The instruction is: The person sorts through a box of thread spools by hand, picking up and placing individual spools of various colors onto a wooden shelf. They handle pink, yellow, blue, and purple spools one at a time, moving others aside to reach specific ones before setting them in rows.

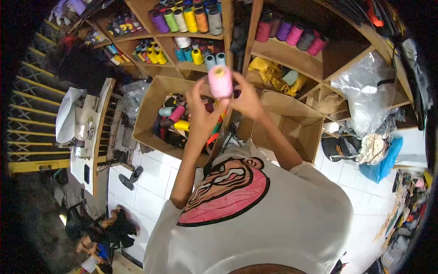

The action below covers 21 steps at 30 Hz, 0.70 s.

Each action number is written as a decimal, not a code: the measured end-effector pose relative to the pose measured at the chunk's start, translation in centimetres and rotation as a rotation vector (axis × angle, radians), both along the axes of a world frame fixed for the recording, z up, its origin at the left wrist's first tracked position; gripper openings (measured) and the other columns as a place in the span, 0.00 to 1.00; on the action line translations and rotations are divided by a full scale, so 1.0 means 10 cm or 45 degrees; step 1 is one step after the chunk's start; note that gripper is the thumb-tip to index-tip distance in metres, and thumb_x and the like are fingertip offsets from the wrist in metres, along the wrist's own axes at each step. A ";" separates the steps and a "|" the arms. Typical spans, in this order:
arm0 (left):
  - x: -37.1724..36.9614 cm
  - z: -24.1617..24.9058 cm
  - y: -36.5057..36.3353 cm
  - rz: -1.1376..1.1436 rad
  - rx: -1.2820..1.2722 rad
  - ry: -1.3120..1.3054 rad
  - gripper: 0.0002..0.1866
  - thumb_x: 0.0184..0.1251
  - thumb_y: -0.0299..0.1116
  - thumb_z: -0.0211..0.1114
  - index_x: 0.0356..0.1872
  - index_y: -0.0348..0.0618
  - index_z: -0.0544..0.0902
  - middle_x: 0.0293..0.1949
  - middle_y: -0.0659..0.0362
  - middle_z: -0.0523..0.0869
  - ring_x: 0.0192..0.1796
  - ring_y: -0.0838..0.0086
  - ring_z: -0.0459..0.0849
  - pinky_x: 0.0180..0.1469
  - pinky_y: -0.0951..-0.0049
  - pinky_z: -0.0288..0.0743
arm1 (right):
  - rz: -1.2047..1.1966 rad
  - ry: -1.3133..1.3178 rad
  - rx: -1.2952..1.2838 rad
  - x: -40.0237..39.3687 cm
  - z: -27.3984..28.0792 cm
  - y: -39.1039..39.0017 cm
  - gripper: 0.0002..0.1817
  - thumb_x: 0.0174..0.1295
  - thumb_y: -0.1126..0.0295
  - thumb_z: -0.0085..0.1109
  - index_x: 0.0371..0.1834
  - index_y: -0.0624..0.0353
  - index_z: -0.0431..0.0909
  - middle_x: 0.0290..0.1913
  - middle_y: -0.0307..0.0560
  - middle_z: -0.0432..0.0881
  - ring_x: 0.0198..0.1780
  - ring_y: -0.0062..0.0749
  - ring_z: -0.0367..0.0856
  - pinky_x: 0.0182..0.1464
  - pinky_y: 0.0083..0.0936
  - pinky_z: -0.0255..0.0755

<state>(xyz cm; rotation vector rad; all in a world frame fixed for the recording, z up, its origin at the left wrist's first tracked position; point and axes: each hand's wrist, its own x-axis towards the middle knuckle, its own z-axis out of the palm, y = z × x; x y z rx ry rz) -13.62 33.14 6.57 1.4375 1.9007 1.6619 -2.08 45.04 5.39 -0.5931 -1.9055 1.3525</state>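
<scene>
A pink thread spool (220,82) is held upright between both hands, over the gap between two cardboard boxes. My left hand (200,102) grips its left side and base, fingers bent round it. On the right side, my right hand (246,97) holds the same spool with its fingers curled. Below my left hand, the left cardboard box (147,102) contains several spools, among them a magenta one (177,113) and a yellow one (181,125). The right cardboard box (313,119) stands open below my right forearm.
Wooden shelves (292,57) with several coloured spools stand ahead. A sewing machine (84,121) is at the left, sandals (131,178) lie on the tiled floor, and a plastic bag (365,86) hangs at the right. Another person (98,233) is at the lower left.
</scene>
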 end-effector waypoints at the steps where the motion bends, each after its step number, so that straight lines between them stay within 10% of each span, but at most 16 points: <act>1: -0.01 -0.03 -0.07 0.005 -0.035 0.024 0.35 0.58 0.37 0.72 0.62 0.37 0.66 0.54 0.50 0.69 0.55 0.57 0.71 0.60 0.59 0.65 | -0.105 0.030 -0.033 -0.02 -0.10 0.12 0.41 0.40 0.64 0.77 0.61 0.64 0.69 0.54 0.53 0.78 0.54 0.37 0.79 0.57 0.32 0.73; 8: -0.19 -0.54 -0.79 0.135 -0.308 -0.252 0.23 0.69 0.38 0.63 0.60 0.37 0.70 0.53 0.52 0.73 0.52 0.65 0.75 0.55 0.68 0.71 | -0.847 0.307 0.538 0.35 -0.33 1.56 0.35 0.49 0.64 0.75 0.59 0.64 0.68 0.48 0.53 0.81 0.50 0.41 0.80 0.54 0.33 0.73; 12: -0.18 -0.53 -1.04 0.263 -0.317 -0.258 0.16 0.70 0.37 0.62 0.53 0.41 0.76 0.47 0.54 0.77 0.47 0.70 0.78 0.47 0.73 0.73 | -1.121 -0.156 0.792 0.43 -0.57 2.28 0.33 0.46 0.57 0.76 0.52 0.65 0.73 0.45 0.57 0.81 0.47 0.49 0.80 0.52 0.38 0.72; 21: -0.19 -0.76 -1.34 0.425 -0.358 -0.220 0.15 0.68 0.35 0.63 0.51 0.39 0.77 0.44 0.54 0.77 0.49 0.67 0.78 0.52 0.69 0.72 | -1.280 -0.363 0.722 0.24 -0.71 2.53 0.35 0.40 0.62 0.76 0.51 0.65 0.70 0.48 0.65 0.76 0.51 0.61 0.75 0.52 0.49 0.71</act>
